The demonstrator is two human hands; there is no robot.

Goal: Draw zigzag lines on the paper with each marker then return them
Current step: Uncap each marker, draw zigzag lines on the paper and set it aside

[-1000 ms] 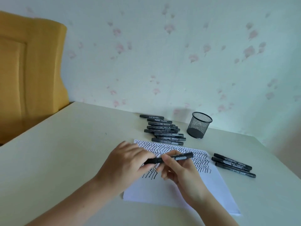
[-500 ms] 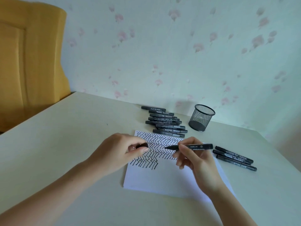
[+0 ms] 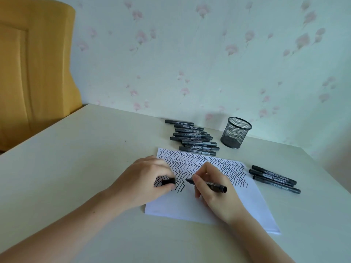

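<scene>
So the uncapped marker (image 3: 207, 185) sits in the right hand (image 3: 214, 190), tip down on the paper (image 3: 190, 205) right of the zigzags. Left hand (image 3: 144, 183) pinches its cap (image 3: 168, 181), just left of the tip.

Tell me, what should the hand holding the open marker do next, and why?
Probably lower the marker in the right hand so its tip touches the paper, just right of the last short zigzag. The cap is off, in the left hand, and blank paper lies below the tip.
</scene>
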